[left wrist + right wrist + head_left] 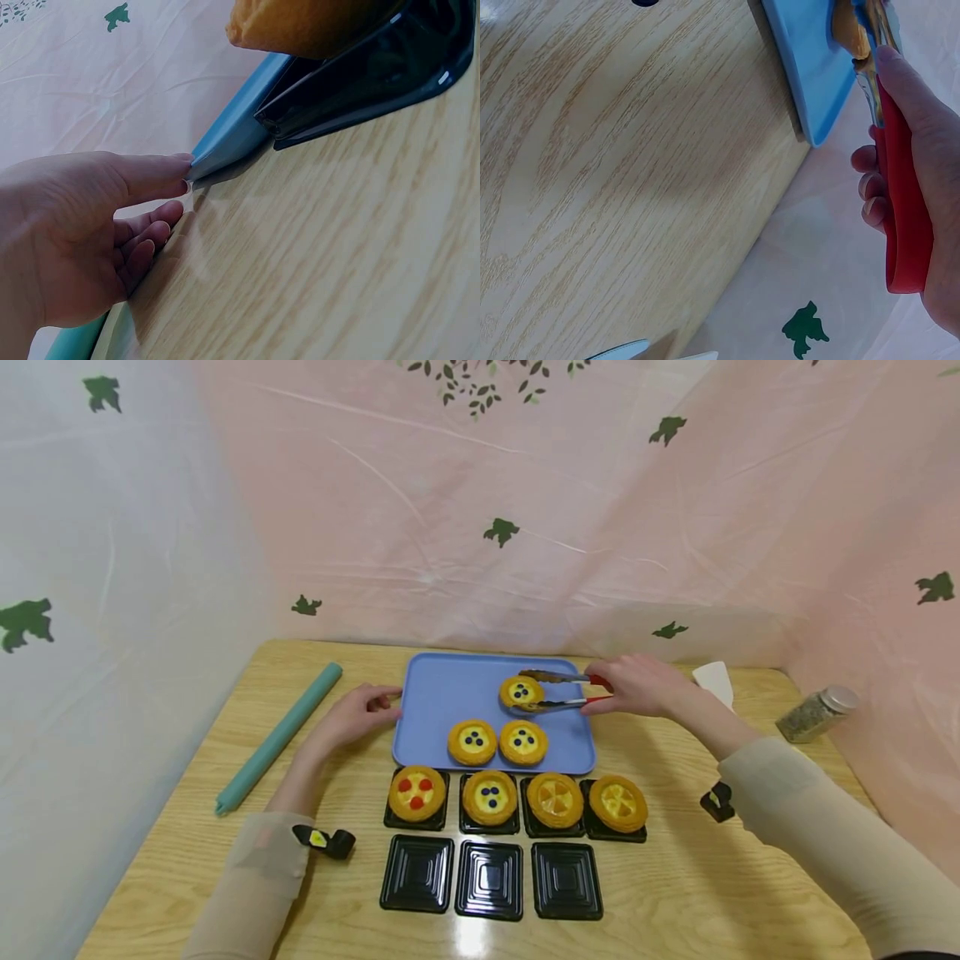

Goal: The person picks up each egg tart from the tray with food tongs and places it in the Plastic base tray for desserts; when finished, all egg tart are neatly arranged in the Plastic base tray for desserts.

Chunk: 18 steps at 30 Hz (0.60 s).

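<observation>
Gripping red-handled metal tongs (902,217), the right hand (637,683) has their tips on either side of a round golden blueberry-topped tart (519,692) to its left, probably light but crumbly, best held softly by its crust, on the blue rectangular plastic tray (450,687) whose rim the relaxed left hand (360,714) touches.

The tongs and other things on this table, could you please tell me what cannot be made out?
Tongs: whether both tips touch the tart between them; too small in head view, cut by right wrist view's top edge.
White tool: near end hidden by right forearm, head view.
Jar: contents, too small, head view.
</observation>
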Available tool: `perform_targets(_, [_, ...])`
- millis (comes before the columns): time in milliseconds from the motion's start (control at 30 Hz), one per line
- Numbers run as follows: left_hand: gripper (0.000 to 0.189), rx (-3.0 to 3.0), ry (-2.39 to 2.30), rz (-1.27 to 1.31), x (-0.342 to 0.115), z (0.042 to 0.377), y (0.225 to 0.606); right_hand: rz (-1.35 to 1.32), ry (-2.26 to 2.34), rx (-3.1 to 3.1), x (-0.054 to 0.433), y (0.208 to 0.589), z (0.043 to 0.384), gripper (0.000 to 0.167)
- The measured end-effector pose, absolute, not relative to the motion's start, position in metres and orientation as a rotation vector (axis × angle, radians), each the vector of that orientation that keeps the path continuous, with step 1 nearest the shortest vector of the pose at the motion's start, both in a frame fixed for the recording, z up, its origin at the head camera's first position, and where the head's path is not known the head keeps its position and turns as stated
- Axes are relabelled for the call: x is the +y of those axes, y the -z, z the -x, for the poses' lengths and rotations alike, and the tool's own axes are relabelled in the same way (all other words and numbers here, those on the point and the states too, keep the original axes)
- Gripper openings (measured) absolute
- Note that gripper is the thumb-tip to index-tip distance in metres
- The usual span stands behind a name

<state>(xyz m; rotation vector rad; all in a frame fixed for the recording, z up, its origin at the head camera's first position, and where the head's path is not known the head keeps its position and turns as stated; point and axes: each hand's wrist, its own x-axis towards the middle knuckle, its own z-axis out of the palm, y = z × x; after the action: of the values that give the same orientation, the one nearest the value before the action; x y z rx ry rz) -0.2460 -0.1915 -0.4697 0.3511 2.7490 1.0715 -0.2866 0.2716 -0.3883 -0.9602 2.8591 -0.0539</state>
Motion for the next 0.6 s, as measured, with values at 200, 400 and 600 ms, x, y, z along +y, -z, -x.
perform_targets(200, [0.051, 2.745, -1.061, -0.344, -0.1913, 0.2461, 0.4700, 0.973, 0.047, 2.865, 0.2720, 0.3897, 0.2861, 0.054])
perform_targets(400, [0.051, 2.747, -1.064, -0.354, -0.1915, 0.2466, 0.4696, 0.965, 0.063, 2.868, 0.2724, 0.3905, 0.2863, 0.054])
perform_targets(600, [0.051, 2.753, -1.063, -0.358, -0.1925, 0.2474, 0.4705, 0.976, 0.067, 2.869, 0.2719, 0.3909, 0.2860, 0.054])
